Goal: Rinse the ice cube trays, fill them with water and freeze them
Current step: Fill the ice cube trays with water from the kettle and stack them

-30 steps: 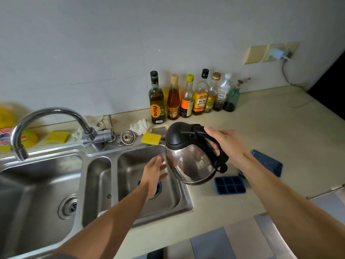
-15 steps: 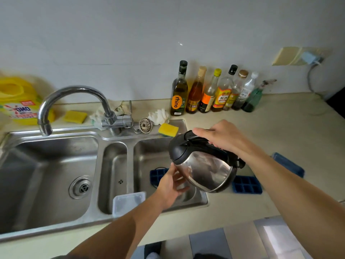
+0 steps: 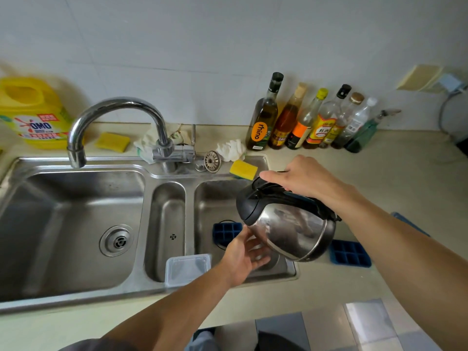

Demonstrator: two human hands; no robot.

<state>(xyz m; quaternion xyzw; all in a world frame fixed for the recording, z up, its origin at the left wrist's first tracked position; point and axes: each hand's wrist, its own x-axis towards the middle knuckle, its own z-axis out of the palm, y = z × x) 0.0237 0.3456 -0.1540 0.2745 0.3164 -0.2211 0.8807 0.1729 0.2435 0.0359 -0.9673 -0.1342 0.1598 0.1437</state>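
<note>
The tilted electric kettle (image 3: pixel 291 229) is gripped by the right hand (image 3: pixel 304 178) and steadied by the spread fingers of the left hand (image 3: pixel 241 258), with the blue ice cube tray (image 3: pixel 225 233) lying at their ten o'clock.

Worktop (image 3: pixel 379 178): beige, steel sink (image 3: pixel 145 236) set into its left part.
Back edge: yellow detergent jug (image 3: pixel 33 115), sponge (image 3: pixel 112 141), row of bottles (image 3: pixel 311 122).
Right of sink: blue ice cube tray (image 3: pixel 350 254).

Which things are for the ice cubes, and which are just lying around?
For the job: steel kettle with black lid, in the right hand; blue ice cube tray in the sink; blue ice cube tray on the counter.
Lying about: yellow detergent jug; row of bottles; yellow sponge; clear plastic box.
</note>
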